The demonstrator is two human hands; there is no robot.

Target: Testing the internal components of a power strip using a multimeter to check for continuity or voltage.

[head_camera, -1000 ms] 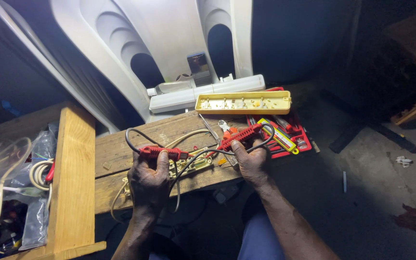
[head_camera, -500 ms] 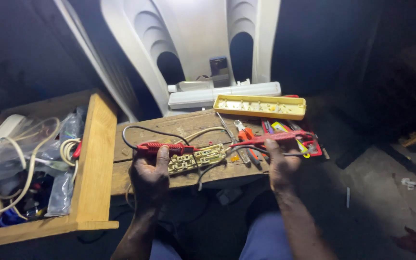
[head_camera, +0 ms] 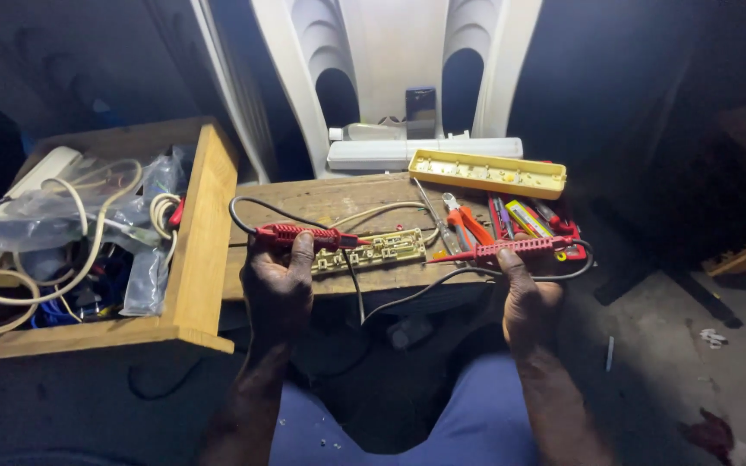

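Note:
My left hand grips a red test probe whose tip points right at the yellowish inner strip of an opened power strip lying on a small wooden bench. My right hand holds a second red probe, its tip aimed left toward the strip's right end. Black leads hang from both probes below the bench edge.
The yellow cover of the power strip lies at the bench's back right, beside pliers with orange handles and screwdrivers. A wooden box full of cables and plastic bags stands left. A white plastic chair stands behind, a white tube lamp on its seat.
The view has shifted, so the bench sits more central. Both hands have spread apart, the right hand drawing its probe out to the right of the strip.

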